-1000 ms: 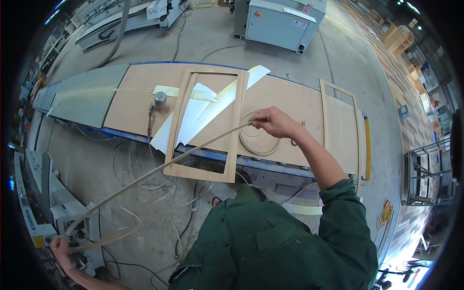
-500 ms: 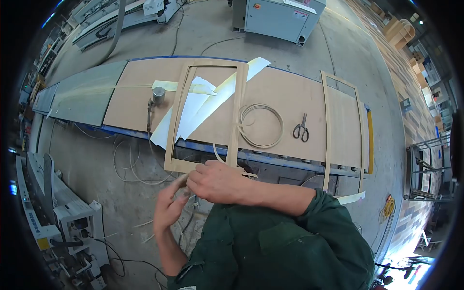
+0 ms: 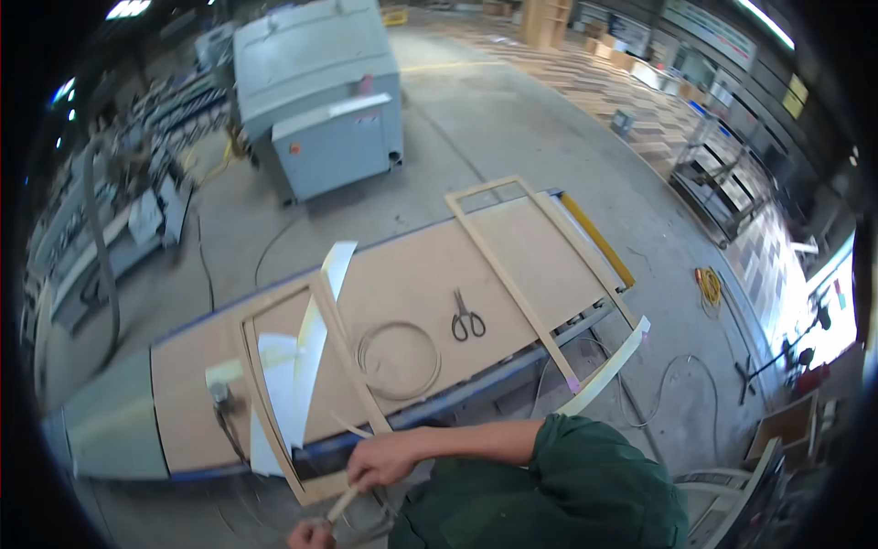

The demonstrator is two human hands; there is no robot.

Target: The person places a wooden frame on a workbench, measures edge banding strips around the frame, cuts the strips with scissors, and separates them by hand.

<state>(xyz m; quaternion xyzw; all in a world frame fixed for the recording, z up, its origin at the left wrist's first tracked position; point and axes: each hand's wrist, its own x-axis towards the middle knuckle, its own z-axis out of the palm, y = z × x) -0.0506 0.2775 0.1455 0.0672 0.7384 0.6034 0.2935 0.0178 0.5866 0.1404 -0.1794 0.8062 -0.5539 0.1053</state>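
My right hand (image 3: 382, 459) is closed on a thin wooden-coloured strip (image 3: 343, 503), just past the front edge of the bench. Lower and to the left, my left hand (image 3: 311, 534) grips the same strip near the bottom of the view. Beside my right hand lies the lower end of a rectangular wooden frame (image 3: 352, 357), which overhangs the bench edge. A coil of strip (image 3: 398, 360) rests on the brown board right of that frame, with black-handled scissors (image 3: 467, 320) further right. White sheets (image 3: 285, 380) lie under the frame.
A second wooden frame (image 3: 498, 265) lies across the right part of the bench (image 3: 393, 265). Near the left frame sits a small metal cup (image 3: 219, 392) with a tool. Beyond stands a grey machine cabinet (image 3: 334, 151). Hoses run over the floor at right, near a yellow cable coil (image 3: 709, 286).
The view has turned to the right. My hands, wide apart with the strip stretched between them a second ago, came together near the frame's lower end and are now slightly apart.
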